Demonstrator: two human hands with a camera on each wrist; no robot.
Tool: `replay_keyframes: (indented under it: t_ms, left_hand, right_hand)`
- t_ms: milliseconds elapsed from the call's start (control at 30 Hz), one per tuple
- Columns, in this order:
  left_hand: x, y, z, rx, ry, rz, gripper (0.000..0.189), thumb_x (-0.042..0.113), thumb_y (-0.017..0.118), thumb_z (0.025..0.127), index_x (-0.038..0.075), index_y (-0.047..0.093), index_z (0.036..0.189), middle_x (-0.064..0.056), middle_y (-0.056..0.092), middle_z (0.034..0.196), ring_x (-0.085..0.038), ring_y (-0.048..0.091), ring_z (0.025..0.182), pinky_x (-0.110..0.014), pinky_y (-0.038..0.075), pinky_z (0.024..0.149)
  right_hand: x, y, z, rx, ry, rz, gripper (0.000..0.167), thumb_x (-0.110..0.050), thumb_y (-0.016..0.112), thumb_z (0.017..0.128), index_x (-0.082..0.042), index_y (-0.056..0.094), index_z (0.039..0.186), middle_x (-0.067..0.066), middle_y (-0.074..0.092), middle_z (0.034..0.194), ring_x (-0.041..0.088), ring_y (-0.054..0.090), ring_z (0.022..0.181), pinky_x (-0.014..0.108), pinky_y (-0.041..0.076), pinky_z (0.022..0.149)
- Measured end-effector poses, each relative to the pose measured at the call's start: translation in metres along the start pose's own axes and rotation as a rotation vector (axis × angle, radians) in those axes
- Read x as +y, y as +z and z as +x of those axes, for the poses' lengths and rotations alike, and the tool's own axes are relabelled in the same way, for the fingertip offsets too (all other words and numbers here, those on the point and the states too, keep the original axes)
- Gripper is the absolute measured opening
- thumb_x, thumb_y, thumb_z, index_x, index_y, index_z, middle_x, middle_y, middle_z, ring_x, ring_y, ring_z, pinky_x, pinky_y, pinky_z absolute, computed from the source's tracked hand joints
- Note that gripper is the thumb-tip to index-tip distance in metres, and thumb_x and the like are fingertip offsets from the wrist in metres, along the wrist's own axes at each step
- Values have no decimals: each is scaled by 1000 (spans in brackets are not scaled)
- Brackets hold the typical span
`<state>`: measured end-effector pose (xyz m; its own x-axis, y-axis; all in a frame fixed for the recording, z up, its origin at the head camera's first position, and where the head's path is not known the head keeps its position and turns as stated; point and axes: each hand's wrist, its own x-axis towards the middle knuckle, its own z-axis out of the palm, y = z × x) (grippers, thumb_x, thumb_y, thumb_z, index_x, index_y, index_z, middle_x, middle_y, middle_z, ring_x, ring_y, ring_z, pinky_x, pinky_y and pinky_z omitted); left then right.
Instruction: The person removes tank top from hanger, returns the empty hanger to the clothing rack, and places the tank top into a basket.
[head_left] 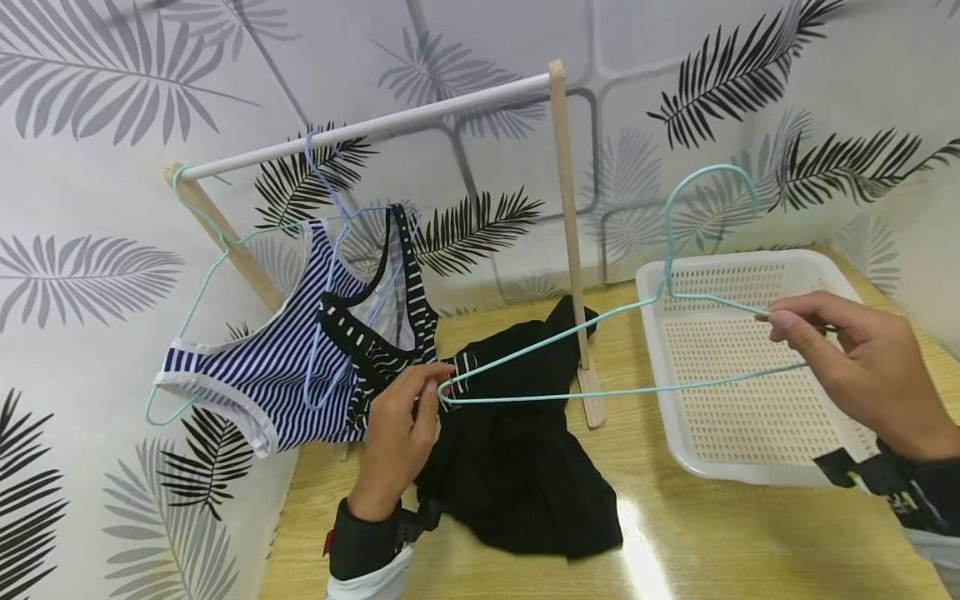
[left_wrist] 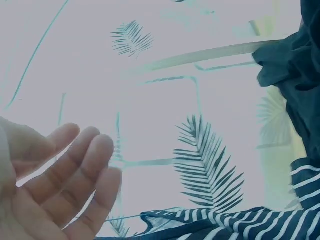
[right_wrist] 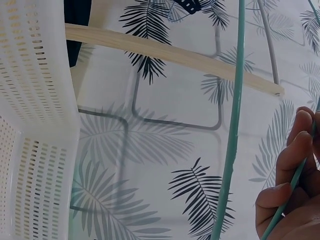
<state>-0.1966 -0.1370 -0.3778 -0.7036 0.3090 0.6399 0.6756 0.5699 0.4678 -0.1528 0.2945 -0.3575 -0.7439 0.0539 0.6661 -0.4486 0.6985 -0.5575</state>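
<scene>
A mint-green wire hanger (head_left: 551,340) stretches across the middle of the head view, its hook up and nothing on it. My left hand (head_left: 397,429) pinches its left corner between thumb and fingers. At the other end, my right hand (head_left: 870,367) grips the upper right arm of the hanger; in the right wrist view its fingers (right_wrist: 290,165) curl round the green wire. Beneath the hanger, a black garment (head_left: 517,475) lies crumpled on the table. In the left wrist view, the left fingers (left_wrist: 75,175) are slightly bent and the held corner is not visible.
A wooden rack with a white rod (head_left: 442,107) stands at the back. From it hang a blue-and-white striped top (head_left: 292,358) and a black-and-white patterned top (head_left: 390,350) on hangers. The white plastic basket (head_left: 660,400) sits right of the rack on the wooden table (head_left: 697,542).
</scene>
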Motion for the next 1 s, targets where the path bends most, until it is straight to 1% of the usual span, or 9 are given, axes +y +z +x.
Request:
replay_keyframes:
  t_ms: [100, 200, 333, 400, 600, 733, 867, 933, 1000]
  left_hand:
    - [5, -6, 0, 58, 19, -23, 26, 1, 45, 99, 4, 63, 117, -4, 66, 94, -12, 59, 80, -25, 47, 69]
    - [13, -10, -1, 79, 27, -48, 27, 5, 46, 99, 4, 60, 122, -5, 67, 96, -14, 61, 83, -25, 50, 73]
    - [25, -12, -3, 54, 47, -51, 27, 13, 49, 99, 7, 60, 123, -4, 65, 99, -14, 60, 87, -28, 50, 79]
    - [31, -12, -4, 37, 59, -50, 26, 15, 52, 98, 9, 61, 122, -3, 64, 100, -14, 60, 90, -29, 49, 81]
    - [37, -9, -9, -3, 57, -87, 19, 13, 60, 94, 13, 67, 112, 1, 64, 100, -14, 60, 93, -28, 48, 83]
    - [37, -6, -16, 3, 57, -110, 13, 11, 63, 92, 14, 70, 103, 4, 62, 90, -10, 57, 81, -23, 46, 74]
    - [36, -4, -22, 29, 51, -116, 14, 8, 62, 92, 17, 72, 97, 8, 53, 76, -7, 48, 69, -19, 39, 62]
    - [35, -4, -23, 40, 53, -126, 16, 7, 61, 93, 17, 73, 96, 8, 51, 73, -5, 46, 66, -18, 38, 60]
    - [34, -6, -23, 49, 54, -142, 17, 5, 60, 93, 16, 73, 96, 8, 56, 74, -5, 46, 65, -18, 38, 59]
  right_hand:
    - [-1, 0, 0, 0, 1, 5, 8, -1, 63, 91, -2, 69, 97, -17, 59, 81, -2, 51, 76, 13, 34, 66]
    - [-2, 2, 0, -1, -2, 21, 9, 0, 64, 91, -4, 70, 96, -18, 60, 82, -2, 51, 76, 13, 34, 67]
    - [-3, 8, -1, -20, -29, 38, 14, 2, 65, 89, -8, 71, 97, -18, 61, 82, -3, 53, 76, 12, 35, 68]
    - [-4, 11, -1, -34, -61, 41, 17, 4, 66, 87, -9, 71, 97, -15, 62, 82, -4, 53, 75, 12, 35, 67]
    - [-7, 20, -2, -67, -143, 74, 20, 8, 66, 85, -8, 71, 95, -7, 62, 79, -2, 51, 70, 14, 37, 64]
    - [-9, 26, -4, -83, -174, 96, 20, 8, 66, 85, -9, 71, 96, -6, 62, 79, -1, 51, 70, 14, 37, 64]
    - [-10, 29, -5, -87, -198, 104, 19, 7, 66, 86, -9, 70, 96, -6, 63, 80, -1, 52, 70, 14, 38, 65]
    - [-11, 30, -5, -89, -206, 114, 19, 7, 65, 86, -8, 70, 96, -6, 63, 81, -1, 53, 71, 14, 39, 66]
    - [-13, 30, -4, -97, -206, 134, 17, 6, 65, 86, -7, 71, 96, -5, 64, 81, -1, 54, 72, 13, 39, 67]
